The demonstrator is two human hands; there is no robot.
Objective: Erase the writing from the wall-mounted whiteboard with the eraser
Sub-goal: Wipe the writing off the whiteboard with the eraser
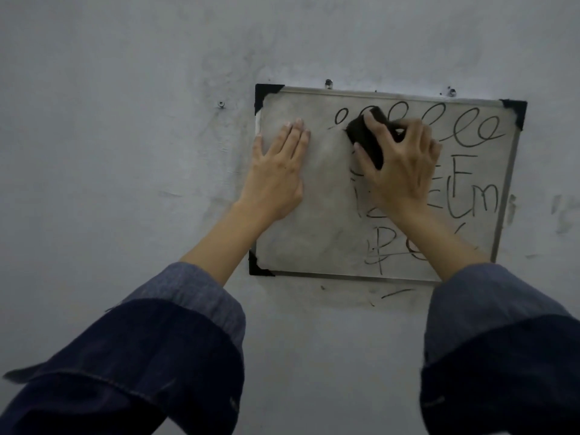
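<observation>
Under your right hand (405,164), the dark eraser (365,141) sits pinched between curled fingers and thumb, pressed against the whiteboard (329,221) just below the row of loops (464,127) (some letters hide behind your wrist). Left of those fingers, your left hand (276,174) lies flat, fingers straight, on the smudged grey area, its heel overhanging the frame.

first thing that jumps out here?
The whiteboard on the grey wall, its right half covered in black writing while the left half is smeared grey. The right hand grips a dark eraser against the top row of loops, and the left hand presses flat on the board's left side.
</observation>
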